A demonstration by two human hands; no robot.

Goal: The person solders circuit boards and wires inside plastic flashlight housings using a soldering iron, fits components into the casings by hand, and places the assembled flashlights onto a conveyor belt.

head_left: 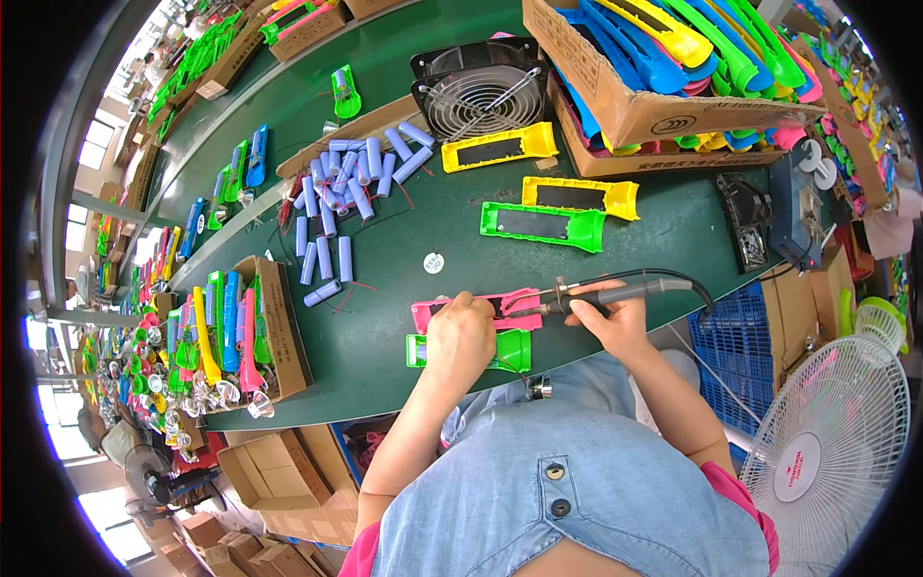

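Observation:
On the green bench right in front of me lies a pink plastic flashlight shell (525,300). My left hand (460,338) is closed over its middle, its fingertips pinched inside the shell; what they pinch is hidden. My right hand (615,322) grips a soldering iron (642,291) with a thin metal tube along it, the tip pointing left into the pink shell. Just nearer to me, a green flashlight shell (514,352) lies partly under my left hand. A silver lamp head (539,387) hangs by the bench's front edge, below that green shell.
Beyond my hands lie another green shell (538,227) and two yellow shells (582,197). Lilac battery cells (322,260) with wires are piled left of a black fan (481,96). Cardboard boxes of shells stand at left (288,332) and far right (663,115). A white fan (827,433) stands at right.

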